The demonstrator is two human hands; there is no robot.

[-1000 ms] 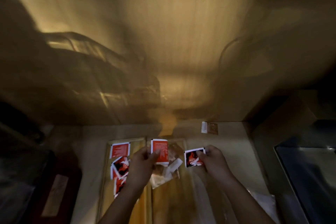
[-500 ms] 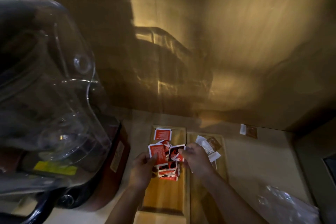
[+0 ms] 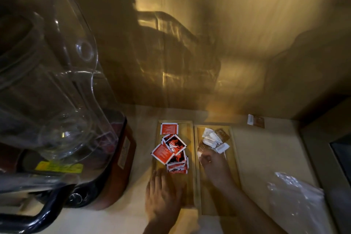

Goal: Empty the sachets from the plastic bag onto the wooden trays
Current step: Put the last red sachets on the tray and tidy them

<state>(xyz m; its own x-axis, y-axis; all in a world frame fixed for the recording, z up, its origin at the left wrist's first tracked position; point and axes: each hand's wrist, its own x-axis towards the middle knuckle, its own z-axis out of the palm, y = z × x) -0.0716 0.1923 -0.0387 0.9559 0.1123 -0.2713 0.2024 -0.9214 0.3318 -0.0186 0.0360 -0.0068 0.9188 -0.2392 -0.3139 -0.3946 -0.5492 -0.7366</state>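
Note:
Two long wooden trays lie side by side on the counter. The left tray (image 3: 190, 182) holds a pile of red sachets (image 3: 171, 149). The right tray (image 3: 232, 175) holds several white and brown sachets (image 3: 213, 139). My left hand (image 3: 163, 194) rests flat and empty on the near end of the left tray, just below the red pile. My right hand (image 3: 213, 165) is over the right tray with its fingers curled at the near edge of the white and brown pile; whether it grips one I cannot tell. The clear plastic bag (image 3: 296, 201) lies crumpled to the right.
A large blender with a clear jug (image 3: 47, 74) and dark red base (image 3: 121, 150) stands close on the left. A lone brown and white sachet (image 3: 256, 120) lies by the back wall. A dark appliance edge (image 3: 340, 154) sits at the far right.
Both hands let go of the red sachets, which now lie on the left tray. My left hand dropped back to the tray's near end. My right hand crossed to the right tray.

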